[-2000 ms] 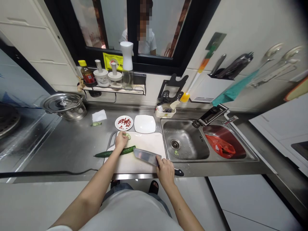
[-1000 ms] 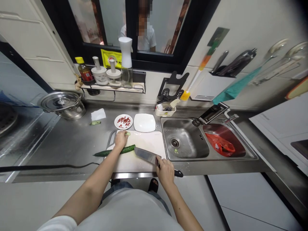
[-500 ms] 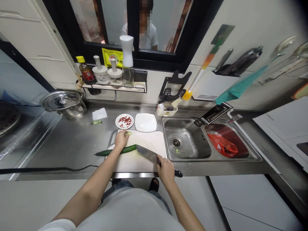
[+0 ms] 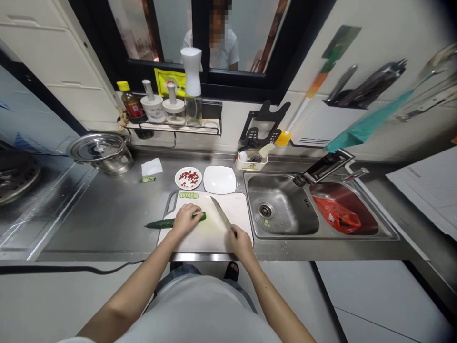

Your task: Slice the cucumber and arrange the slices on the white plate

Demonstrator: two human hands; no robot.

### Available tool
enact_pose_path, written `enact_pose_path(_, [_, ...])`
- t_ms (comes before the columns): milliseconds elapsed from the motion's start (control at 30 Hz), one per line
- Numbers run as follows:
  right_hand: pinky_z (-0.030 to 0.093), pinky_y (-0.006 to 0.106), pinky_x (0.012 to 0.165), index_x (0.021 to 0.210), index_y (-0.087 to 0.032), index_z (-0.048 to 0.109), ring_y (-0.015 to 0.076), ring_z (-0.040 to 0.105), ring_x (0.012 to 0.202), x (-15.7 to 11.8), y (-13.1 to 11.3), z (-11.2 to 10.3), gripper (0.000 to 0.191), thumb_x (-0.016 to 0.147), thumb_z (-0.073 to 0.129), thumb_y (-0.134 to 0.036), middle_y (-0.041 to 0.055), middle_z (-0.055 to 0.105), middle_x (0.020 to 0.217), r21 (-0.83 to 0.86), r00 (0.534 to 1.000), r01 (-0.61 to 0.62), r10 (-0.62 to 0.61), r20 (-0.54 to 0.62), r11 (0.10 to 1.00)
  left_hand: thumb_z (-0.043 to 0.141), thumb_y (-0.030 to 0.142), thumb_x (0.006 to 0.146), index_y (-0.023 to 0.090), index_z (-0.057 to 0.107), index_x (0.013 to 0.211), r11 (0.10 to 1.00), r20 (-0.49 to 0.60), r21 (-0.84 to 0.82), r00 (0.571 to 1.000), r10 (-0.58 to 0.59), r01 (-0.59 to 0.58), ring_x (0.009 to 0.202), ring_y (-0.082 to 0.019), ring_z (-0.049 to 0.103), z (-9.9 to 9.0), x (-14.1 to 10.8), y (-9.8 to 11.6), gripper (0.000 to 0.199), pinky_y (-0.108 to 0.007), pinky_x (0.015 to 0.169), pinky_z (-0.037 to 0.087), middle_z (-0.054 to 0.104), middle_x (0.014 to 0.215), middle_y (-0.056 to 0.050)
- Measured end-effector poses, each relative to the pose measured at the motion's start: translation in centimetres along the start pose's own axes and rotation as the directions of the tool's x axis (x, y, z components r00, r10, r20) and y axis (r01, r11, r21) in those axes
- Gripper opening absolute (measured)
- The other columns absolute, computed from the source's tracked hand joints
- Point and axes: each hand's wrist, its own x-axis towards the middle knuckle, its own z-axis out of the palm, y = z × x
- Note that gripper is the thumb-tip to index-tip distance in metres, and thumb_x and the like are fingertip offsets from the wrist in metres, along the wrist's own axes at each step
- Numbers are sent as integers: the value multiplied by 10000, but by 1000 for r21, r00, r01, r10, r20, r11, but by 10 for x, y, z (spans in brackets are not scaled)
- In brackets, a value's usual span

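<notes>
My left hand (image 4: 186,219) is closed over a dark green cucumber (image 4: 160,223), which lies across the left part of a white cutting board (image 4: 221,242). The cucumber's cut end shows just right of my fingers, and its tip reaches past the board's left edge. In my right hand (image 4: 241,243) is a kitchen knife (image 4: 222,213), its blade pointing away from me and to the left, apart from the cucumber. A row of several cucumber slices (image 4: 189,195) lies along the board's far left edge.
Behind the board stand a plate of chopped red pieces (image 4: 188,178) and a white dish (image 4: 220,180). A double sink (image 4: 285,206) is at right, with a red plastic bag (image 4: 337,215) in its far basin. A lidded pot (image 4: 102,151) sits at back left. One person shows at the window.
My left hand has moved from the slices at the far edge back onto the cucumber, and the row of slices is now uncovered. The knife has swung to point more away from me.
</notes>
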Motion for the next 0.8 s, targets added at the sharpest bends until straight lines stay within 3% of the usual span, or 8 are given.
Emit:
enact_pose_path(100, [351, 208, 659, 1023, -213, 677, 150, 629, 852, 5, -8, 4, 304, 935, 388, -248, 41, 723, 955, -45, 999, 42, -41, 36, 998, 569, 405, 865, 243, 695, 978, 995, 50, 27, 994, 94, -96, 956, -207, 559, 1, -8, 3, 234, -335, 860, 418, 660, 958, -55])
enact_pose_path(300, [319, 234, 663, 975, -169, 662, 164, 628, 857, 8, -22, 14, 286, 946, 389, -249, 83, 716, 960, -163, 984, 124, -100, 145, 979, 505, 386, 918, 265, 704, 1038, 992, 41, 16, 991, 124, -125, 954, -179, 561, 8, -11, -3, 262, -317, 864, 420, 653, 975, -48])
enact_pose_path(800, [348, 247, 697, 1036, -138, 619, 195, 638, 887, 15, -46, 29, 268, 939, 374, -186, 118, 704, 996, -158, 982, 146, -124, 141, 977, 463, 355, 936, 274, 705, 1060, 993, 85, 28, 990, 110, -113, 961, -178, 559, 10, -3, -9, 283, -300, 855, 442, 635, 975, -46])
